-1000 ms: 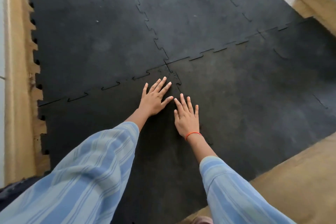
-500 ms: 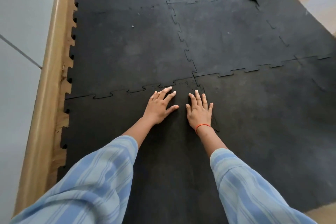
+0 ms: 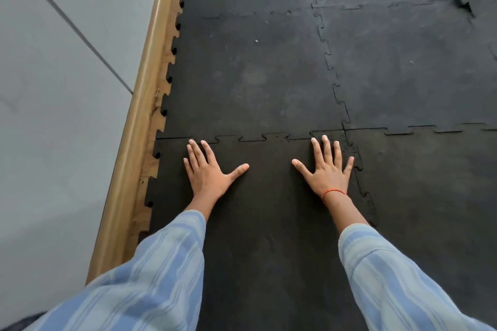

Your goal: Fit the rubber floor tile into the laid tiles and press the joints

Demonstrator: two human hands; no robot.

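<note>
Left hand [image 3: 207,169] is lying spread flat on the rubber floor tile [image 3: 269,223], fingertips pointing to twelve o'clock at the toothed joint [image 3: 252,138], loading it; right hand [image 3: 326,169], equally splayed, is pinning the corner.

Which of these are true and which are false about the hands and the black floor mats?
1. Both hands lie flat on the near tile. True.
2. The left hand holds a hammer. False: it is empty, fingers spread.
3. The right hand has an orange band at its wrist. True.
4. The hands touch each other. False: they are apart.
5. The wooden strip runs along the right of the tiles. False: along the left.
</note>
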